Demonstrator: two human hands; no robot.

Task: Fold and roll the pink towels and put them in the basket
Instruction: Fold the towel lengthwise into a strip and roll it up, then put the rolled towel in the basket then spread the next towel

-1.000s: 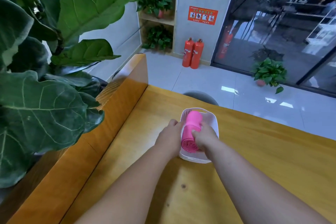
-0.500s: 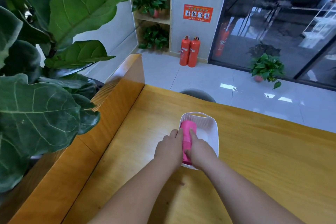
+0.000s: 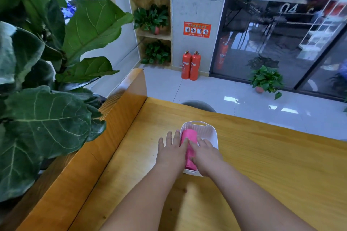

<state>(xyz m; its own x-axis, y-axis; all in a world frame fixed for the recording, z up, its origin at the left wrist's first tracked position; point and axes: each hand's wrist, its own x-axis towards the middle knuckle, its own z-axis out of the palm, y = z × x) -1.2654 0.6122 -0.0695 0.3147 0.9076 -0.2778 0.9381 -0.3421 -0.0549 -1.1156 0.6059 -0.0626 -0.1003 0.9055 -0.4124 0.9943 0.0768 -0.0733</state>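
Basket of white perforated plastic sits at lower centre on the yellow wooden table, handle end toward the table's far edge; the rolled pink towel lies along the basket's left wall, with open basket floor to its right; left hand lies flat over the left rim, fingers straight and spread, index finger touching the towel; right hand rests straight fingers on the roll, gripping nothing; a raised wooden ledge borders the table at left, beneath a large-leaved green plant; tabletop runs wide at right.
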